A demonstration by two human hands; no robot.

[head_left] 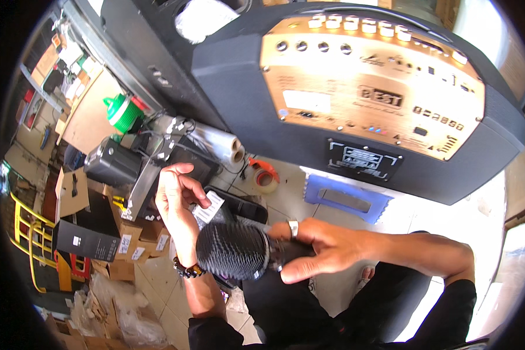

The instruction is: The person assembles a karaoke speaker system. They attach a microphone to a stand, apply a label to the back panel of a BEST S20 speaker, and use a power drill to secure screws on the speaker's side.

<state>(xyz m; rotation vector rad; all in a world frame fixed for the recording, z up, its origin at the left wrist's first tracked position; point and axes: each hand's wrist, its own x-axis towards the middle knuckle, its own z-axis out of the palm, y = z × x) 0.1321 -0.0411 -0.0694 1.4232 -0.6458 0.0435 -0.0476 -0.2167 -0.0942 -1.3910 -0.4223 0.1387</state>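
My right hand [326, 248] is closed around the handle of a black microphone [233, 251]. Its ribbed, rounded head points left, close to the camera. A light ring shows on one of my right fingers. My left hand [181, 198] is raised just beyond the microphone head, with its fingers loosely bent and apart. A white printed label [210, 207] lies by its fingertips; whether they touch it I cannot tell. Behind the label is a dark case [245, 207], partly hidden by the microphone.
A large black speaker [356, 105] with a gold control panel stands ahead, above a blue plastic stool [347, 198]. Tape rolls [265, 178] lie on the tiled floor. Cartons [140, 239], plastic wrap [122, 303], a yellow metal frame [32, 239] and a green container [122, 114] are at left.
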